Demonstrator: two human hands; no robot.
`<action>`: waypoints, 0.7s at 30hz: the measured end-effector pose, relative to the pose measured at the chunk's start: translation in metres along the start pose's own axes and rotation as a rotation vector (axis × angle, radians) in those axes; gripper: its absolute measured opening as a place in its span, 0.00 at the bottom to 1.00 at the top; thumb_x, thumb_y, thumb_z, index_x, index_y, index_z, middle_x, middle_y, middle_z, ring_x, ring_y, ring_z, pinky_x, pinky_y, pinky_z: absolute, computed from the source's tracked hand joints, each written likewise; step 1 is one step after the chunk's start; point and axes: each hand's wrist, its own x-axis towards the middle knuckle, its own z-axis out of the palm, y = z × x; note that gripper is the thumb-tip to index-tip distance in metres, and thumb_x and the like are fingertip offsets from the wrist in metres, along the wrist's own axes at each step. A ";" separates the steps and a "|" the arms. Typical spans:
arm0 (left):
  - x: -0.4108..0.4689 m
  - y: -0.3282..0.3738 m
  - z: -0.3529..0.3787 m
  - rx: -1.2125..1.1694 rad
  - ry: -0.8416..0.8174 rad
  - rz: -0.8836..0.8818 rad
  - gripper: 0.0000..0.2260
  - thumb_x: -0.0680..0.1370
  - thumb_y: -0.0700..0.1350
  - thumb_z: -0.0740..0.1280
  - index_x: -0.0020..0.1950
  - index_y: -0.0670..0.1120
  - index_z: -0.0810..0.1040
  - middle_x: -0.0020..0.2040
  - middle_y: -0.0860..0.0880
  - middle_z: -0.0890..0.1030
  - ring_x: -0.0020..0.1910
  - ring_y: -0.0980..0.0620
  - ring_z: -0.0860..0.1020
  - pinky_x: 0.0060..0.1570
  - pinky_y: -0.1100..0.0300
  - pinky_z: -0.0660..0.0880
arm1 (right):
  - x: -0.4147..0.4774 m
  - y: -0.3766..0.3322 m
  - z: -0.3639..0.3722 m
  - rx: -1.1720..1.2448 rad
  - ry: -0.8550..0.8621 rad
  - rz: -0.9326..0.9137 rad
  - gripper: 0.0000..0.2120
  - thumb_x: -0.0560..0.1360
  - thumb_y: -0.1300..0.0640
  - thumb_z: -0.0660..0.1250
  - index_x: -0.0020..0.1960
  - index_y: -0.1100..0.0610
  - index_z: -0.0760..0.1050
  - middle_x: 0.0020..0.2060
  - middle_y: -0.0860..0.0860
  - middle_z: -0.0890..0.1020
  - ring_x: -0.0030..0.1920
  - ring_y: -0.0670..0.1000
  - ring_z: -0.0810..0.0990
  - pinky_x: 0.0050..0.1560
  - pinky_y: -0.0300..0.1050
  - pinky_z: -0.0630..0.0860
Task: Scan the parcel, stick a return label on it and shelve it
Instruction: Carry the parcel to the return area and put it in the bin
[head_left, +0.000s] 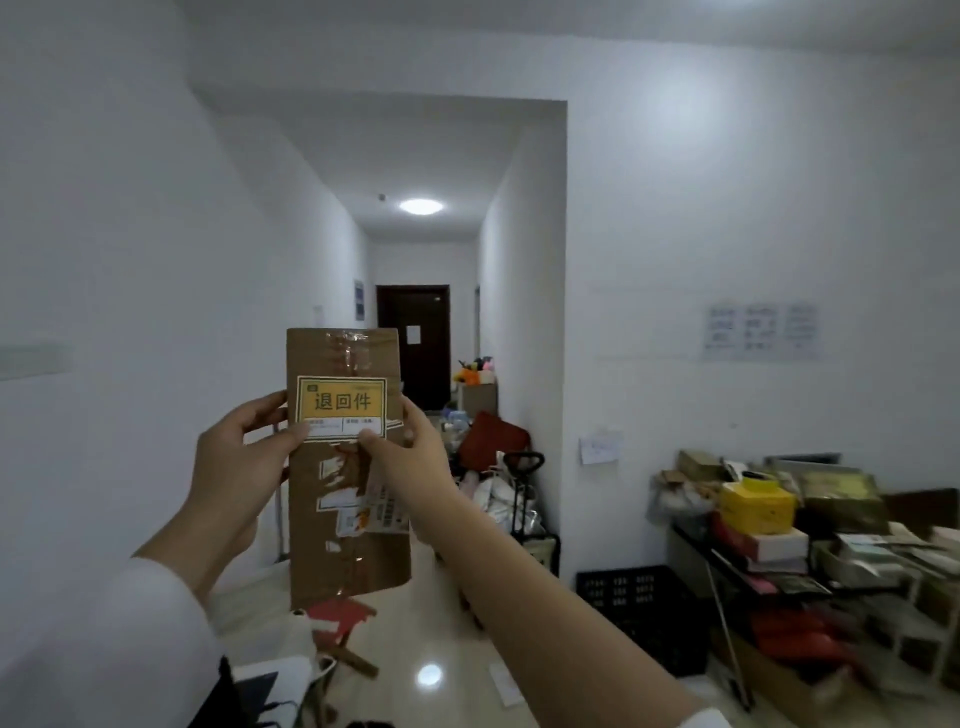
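I hold a tall brown cardboard parcel (348, 551) upright at arm's length in front of me. A yellow-and-white return label (341, 406) with black characters lies flat on its upper face. My left hand (244, 457) grips the parcel's left edge, thumb on the label's lower left corner. My right hand (408, 452) grips the right edge, thumb pressing the label's lower right part. Torn remains of an older shipping label (363, 506) show below.
A shelf unit (810, 566) at the right is crowded with boxes, including a yellow one (757, 505). A black crate (639, 597) sits on the floor beside it. A hallway with clutter and a trolley (522, 499) runs ahead to a dark door (415, 345).
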 end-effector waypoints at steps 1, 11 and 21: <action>-0.004 -0.004 0.019 -0.007 -0.046 -0.004 0.20 0.76 0.39 0.68 0.68 0.47 0.73 0.59 0.49 0.76 0.53 0.47 0.76 0.48 0.50 0.77 | -0.005 0.003 -0.021 0.001 0.030 0.030 0.20 0.76 0.56 0.66 0.65 0.42 0.67 0.57 0.49 0.82 0.52 0.50 0.83 0.55 0.50 0.80; -0.057 -0.022 0.200 -0.238 -0.548 -0.144 0.21 0.76 0.38 0.68 0.67 0.49 0.73 0.56 0.46 0.79 0.52 0.47 0.79 0.51 0.50 0.76 | -0.073 0.006 -0.204 -0.097 0.444 0.132 0.22 0.76 0.55 0.67 0.68 0.44 0.68 0.49 0.47 0.82 0.46 0.45 0.80 0.42 0.43 0.76; -0.099 -0.024 0.327 -0.372 -0.768 -0.184 0.20 0.76 0.39 0.68 0.67 0.51 0.74 0.59 0.49 0.79 0.54 0.47 0.80 0.42 0.56 0.77 | -0.117 -0.009 -0.314 -0.194 0.709 0.133 0.16 0.77 0.57 0.65 0.60 0.42 0.69 0.44 0.42 0.77 0.53 0.51 0.78 0.57 0.53 0.76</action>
